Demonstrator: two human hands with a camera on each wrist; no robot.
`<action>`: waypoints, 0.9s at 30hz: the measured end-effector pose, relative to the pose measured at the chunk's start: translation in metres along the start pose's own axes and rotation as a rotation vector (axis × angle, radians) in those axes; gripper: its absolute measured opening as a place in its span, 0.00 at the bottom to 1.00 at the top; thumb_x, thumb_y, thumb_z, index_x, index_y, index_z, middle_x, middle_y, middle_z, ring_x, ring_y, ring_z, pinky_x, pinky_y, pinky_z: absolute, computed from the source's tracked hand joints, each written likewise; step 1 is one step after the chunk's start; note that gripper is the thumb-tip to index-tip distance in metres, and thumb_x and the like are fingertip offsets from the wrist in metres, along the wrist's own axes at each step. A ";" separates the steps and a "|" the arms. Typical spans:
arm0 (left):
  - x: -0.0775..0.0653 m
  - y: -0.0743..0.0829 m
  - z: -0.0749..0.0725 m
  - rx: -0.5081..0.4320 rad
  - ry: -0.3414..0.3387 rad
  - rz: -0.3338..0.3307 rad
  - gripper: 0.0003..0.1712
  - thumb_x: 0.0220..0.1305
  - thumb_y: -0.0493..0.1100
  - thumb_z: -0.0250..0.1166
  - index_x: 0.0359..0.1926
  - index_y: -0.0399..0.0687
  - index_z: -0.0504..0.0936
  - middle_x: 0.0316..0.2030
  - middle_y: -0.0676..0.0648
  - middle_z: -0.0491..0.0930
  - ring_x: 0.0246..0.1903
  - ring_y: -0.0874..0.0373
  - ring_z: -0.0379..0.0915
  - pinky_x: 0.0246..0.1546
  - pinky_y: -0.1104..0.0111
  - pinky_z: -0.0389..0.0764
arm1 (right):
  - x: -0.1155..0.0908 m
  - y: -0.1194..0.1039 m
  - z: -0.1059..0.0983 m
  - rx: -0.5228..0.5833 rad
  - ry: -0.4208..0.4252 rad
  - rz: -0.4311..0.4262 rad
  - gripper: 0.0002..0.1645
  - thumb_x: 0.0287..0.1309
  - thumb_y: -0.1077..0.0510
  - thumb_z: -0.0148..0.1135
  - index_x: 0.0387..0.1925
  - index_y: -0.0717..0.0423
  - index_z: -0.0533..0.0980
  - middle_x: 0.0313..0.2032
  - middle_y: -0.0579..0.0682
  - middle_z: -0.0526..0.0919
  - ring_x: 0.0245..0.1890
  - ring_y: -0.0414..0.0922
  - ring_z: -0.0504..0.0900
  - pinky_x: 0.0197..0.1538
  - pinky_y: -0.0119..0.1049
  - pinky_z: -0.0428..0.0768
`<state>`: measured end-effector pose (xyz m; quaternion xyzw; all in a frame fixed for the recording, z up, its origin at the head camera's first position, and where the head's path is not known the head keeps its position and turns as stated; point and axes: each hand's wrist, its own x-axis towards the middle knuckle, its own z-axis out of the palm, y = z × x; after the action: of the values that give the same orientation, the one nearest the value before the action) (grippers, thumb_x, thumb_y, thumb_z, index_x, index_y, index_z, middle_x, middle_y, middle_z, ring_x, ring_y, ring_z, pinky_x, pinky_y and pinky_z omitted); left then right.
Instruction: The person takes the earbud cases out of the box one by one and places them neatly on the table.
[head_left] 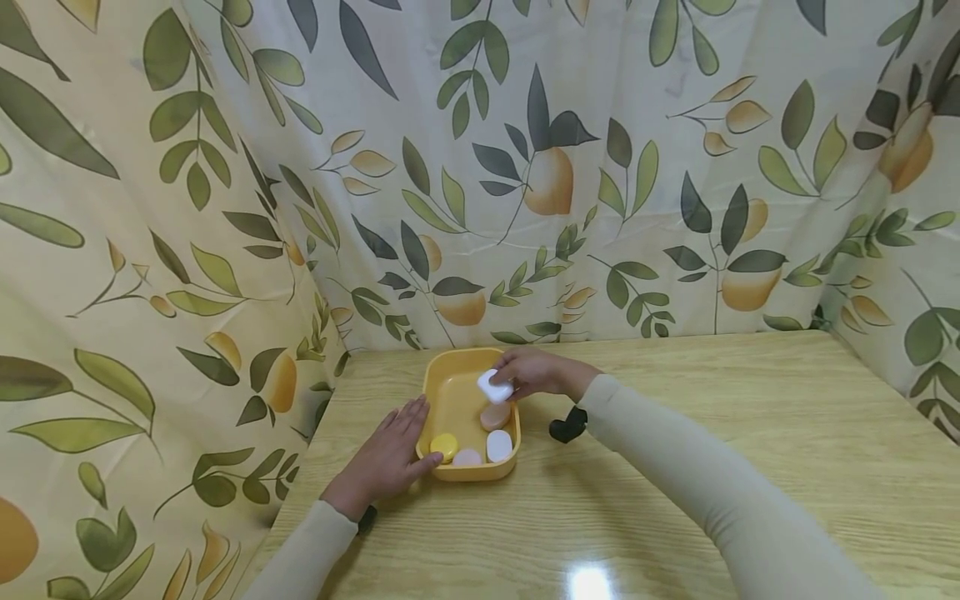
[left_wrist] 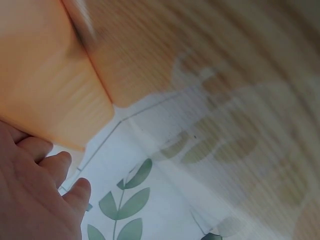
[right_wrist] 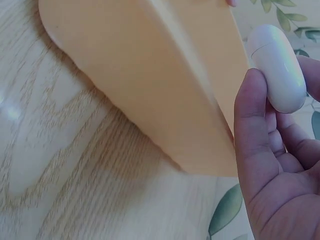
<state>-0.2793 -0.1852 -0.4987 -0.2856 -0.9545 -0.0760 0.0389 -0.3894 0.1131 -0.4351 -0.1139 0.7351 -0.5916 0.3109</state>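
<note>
A yellow rectangular tray [head_left: 459,361] with rounded corners stands on the table. Above its right side, my right hand [head_left: 534,372] pinches a white earbud case [right_wrist: 278,70] between thumb and fingers; the case is glossy and rounded, with a seam near one end. My left hand [head_left: 393,450] rests against the tray's left wall, fingers fairly straight and thumb by the near corner. Inside the tray lie a yellow round piece [head_left: 445,447], a pale pink one [head_left: 467,457], a white rounded one [head_left: 499,446] and a brownish-pink one [head_left: 495,416].
The wood-grain table [head_left: 675,417] extends to the right of the tray. Behind and to the left hangs a curtain [head_left: 465,167] printed with leaves and fruit. A black strap piece [head_left: 567,426] shows beside the right wrist.
</note>
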 end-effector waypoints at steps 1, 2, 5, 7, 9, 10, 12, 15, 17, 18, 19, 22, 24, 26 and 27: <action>0.000 0.000 0.000 0.001 -0.001 -0.001 0.53 0.68 0.75 0.38 0.76 0.40 0.43 0.76 0.45 0.41 0.74 0.52 0.36 0.71 0.56 0.43 | 0.000 0.001 -0.001 -0.002 0.001 -0.002 0.18 0.61 0.65 0.62 0.50 0.70 0.72 0.43 0.58 0.77 0.38 0.48 0.80 0.42 0.41 0.83; 0.000 0.000 0.000 0.000 -0.002 -0.002 0.53 0.68 0.75 0.38 0.76 0.40 0.43 0.76 0.45 0.41 0.74 0.53 0.35 0.71 0.56 0.42 | 0.000 0.002 -0.003 0.000 0.003 -0.003 0.18 0.61 0.65 0.62 0.50 0.70 0.72 0.44 0.59 0.77 0.38 0.48 0.80 0.43 0.42 0.83; -0.001 0.000 0.000 0.000 -0.009 -0.009 0.53 0.68 0.75 0.37 0.76 0.41 0.42 0.76 0.46 0.40 0.74 0.55 0.33 0.71 0.57 0.42 | -0.001 0.005 -0.008 0.000 0.006 -0.008 0.18 0.61 0.65 0.62 0.50 0.70 0.71 0.44 0.59 0.77 0.39 0.49 0.80 0.44 0.43 0.82; -0.001 0.000 0.000 -0.002 -0.012 -0.012 0.53 0.68 0.75 0.38 0.76 0.41 0.42 0.76 0.46 0.40 0.74 0.56 0.32 0.71 0.57 0.41 | -0.003 0.007 -0.012 -0.006 0.010 -0.010 0.18 0.61 0.65 0.62 0.50 0.70 0.71 0.45 0.59 0.77 0.40 0.49 0.80 0.45 0.44 0.82; -0.001 0.000 0.000 -0.003 -0.013 -0.014 0.53 0.68 0.75 0.38 0.77 0.41 0.42 0.76 0.46 0.40 0.74 0.56 0.32 0.71 0.57 0.41 | -0.005 0.009 -0.015 -0.012 0.017 -0.010 0.17 0.62 0.64 0.62 0.50 0.70 0.72 0.44 0.59 0.78 0.39 0.49 0.80 0.46 0.46 0.82; -0.001 0.000 0.000 -0.004 -0.013 -0.014 0.53 0.68 0.75 0.38 0.77 0.41 0.42 0.76 0.46 0.40 0.74 0.56 0.32 0.71 0.57 0.41 | -0.007 0.010 -0.017 -0.018 0.017 -0.012 0.17 0.62 0.64 0.62 0.49 0.70 0.72 0.44 0.58 0.78 0.39 0.49 0.80 0.47 0.47 0.81; -0.001 0.000 0.000 -0.003 -0.013 -0.017 0.53 0.68 0.75 0.38 0.77 0.41 0.42 0.76 0.46 0.39 0.74 0.56 0.32 0.71 0.58 0.41 | -0.010 0.011 -0.019 -0.016 0.014 -0.011 0.16 0.63 0.65 0.60 0.49 0.70 0.72 0.43 0.58 0.78 0.38 0.49 0.81 0.49 0.50 0.80; -0.001 -0.001 0.000 0.001 -0.012 -0.020 0.53 0.67 0.75 0.37 0.77 0.42 0.42 0.76 0.47 0.39 0.74 0.56 0.32 0.71 0.58 0.41 | -0.013 0.015 -0.023 -0.022 0.000 -0.008 0.16 0.64 0.65 0.59 0.50 0.70 0.72 0.41 0.58 0.78 0.36 0.48 0.81 0.51 0.52 0.79; -0.001 -0.001 0.000 0.002 -0.014 -0.021 0.53 0.67 0.75 0.37 0.77 0.42 0.42 0.76 0.47 0.39 0.74 0.56 0.32 0.71 0.58 0.41 | -0.015 0.018 -0.026 -0.024 -0.001 -0.003 0.16 0.64 0.65 0.59 0.51 0.71 0.72 0.41 0.58 0.79 0.35 0.47 0.81 0.49 0.50 0.80; -0.001 -0.001 0.000 0.000 -0.014 -0.022 0.53 0.67 0.75 0.37 0.77 0.42 0.42 0.76 0.47 0.38 0.74 0.57 0.32 0.71 0.58 0.41 | -0.015 0.020 -0.028 -0.030 0.000 -0.005 0.17 0.64 0.64 0.59 0.51 0.71 0.72 0.41 0.58 0.79 0.35 0.47 0.81 0.48 0.49 0.81; -0.001 -0.001 0.000 -0.001 -0.014 -0.022 0.53 0.67 0.75 0.37 0.77 0.42 0.42 0.76 0.47 0.38 0.74 0.57 0.31 0.71 0.58 0.41 | -0.016 0.022 -0.030 -0.033 0.004 -0.003 0.18 0.64 0.64 0.59 0.52 0.71 0.72 0.41 0.58 0.79 0.35 0.47 0.81 0.47 0.48 0.81; -0.001 0.000 0.000 -0.010 -0.011 -0.017 0.53 0.68 0.75 0.38 0.77 0.41 0.42 0.76 0.47 0.38 0.74 0.56 0.32 0.71 0.57 0.41 | -0.017 0.027 -0.036 -0.028 0.014 -0.001 0.19 0.64 0.64 0.58 0.53 0.72 0.70 0.42 0.59 0.78 0.36 0.47 0.81 0.48 0.48 0.81; -0.001 0.000 0.000 -0.014 -0.003 -0.010 0.53 0.68 0.74 0.38 0.76 0.40 0.43 0.76 0.46 0.39 0.74 0.54 0.33 0.71 0.56 0.42 | -0.019 0.029 -0.040 -0.033 0.019 -0.001 0.20 0.65 0.64 0.58 0.54 0.72 0.70 0.42 0.59 0.78 0.36 0.48 0.81 0.49 0.50 0.80; -0.001 0.001 0.000 -0.013 0.001 -0.003 0.53 0.68 0.74 0.39 0.76 0.39 0.43 0.76 0.45 0.40 0.74 0.53 0.35 0.71 0.56 0.43 | -0.021 0.032 -0.044 -0.034 0.022 0.000 0.20 0.65 0.64 0.58 0.55 0.73 0.69 0.43 0.60 0.78 0.37 0.48 0.81 0.51 0.52 0.79; -0.001 0.001 -0.001 -0.011 0.004 0.000 0.53 0.68 0.74 0.39 0.76 0.39 0.43 0.76 0.45 0.40 0.74 0.52 0.36 0.71 0.55 0.43 | -0.022 0.033 -0.045 -0.033 0.029 0.002 0.20 0.65 0.64 0.58 0.55 0.73 0.70 0.43 0.59 0.78 0.37 0.48 0.81 0.51 0.52 0.79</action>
<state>-0.2781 -0.1849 -0.4981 -0.2855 -0.9541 -0.0820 0.0390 -0.3922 0.1703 -0.4538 -0.1095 0.7495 -0.5805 0.2988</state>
